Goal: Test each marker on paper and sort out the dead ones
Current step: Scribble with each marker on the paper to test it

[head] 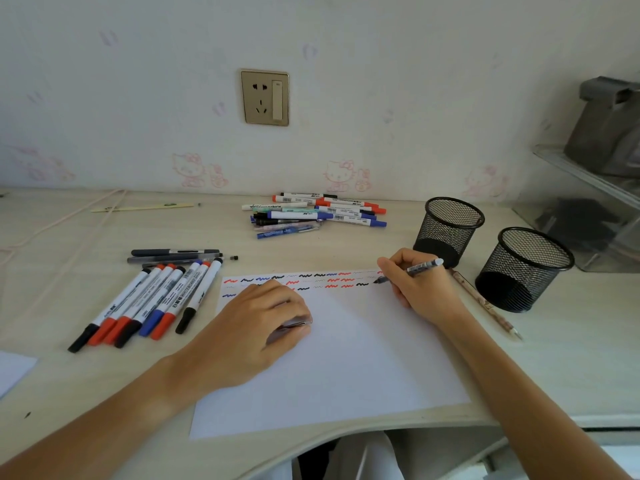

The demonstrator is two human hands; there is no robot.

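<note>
A white sheet of paper (346,358) lies on the desk, with rows of red, blue and black squiggles along its top edge. My right hand (420,285) grips a dark pen (412,270) whose tip touches the paper's top right corner. My left hand (266,313) rests on the paper's upper left, fingers curled around a small clear cap (294,325). A row of several whiteboard markers (149,299) lies left of the paper, with two dark pens (175,256) above them. A second pile of markers and pens (311,214) sits near the wall.
Two black mesh pen cups (448,230) (523,268) stand at the right, apparently empty. A patterned pencil (485,303) lies between paper and cups. A thin stick (142,207) and a pale cord lie far left. A clear shelf (585,188) stands at the right wall.
</note>
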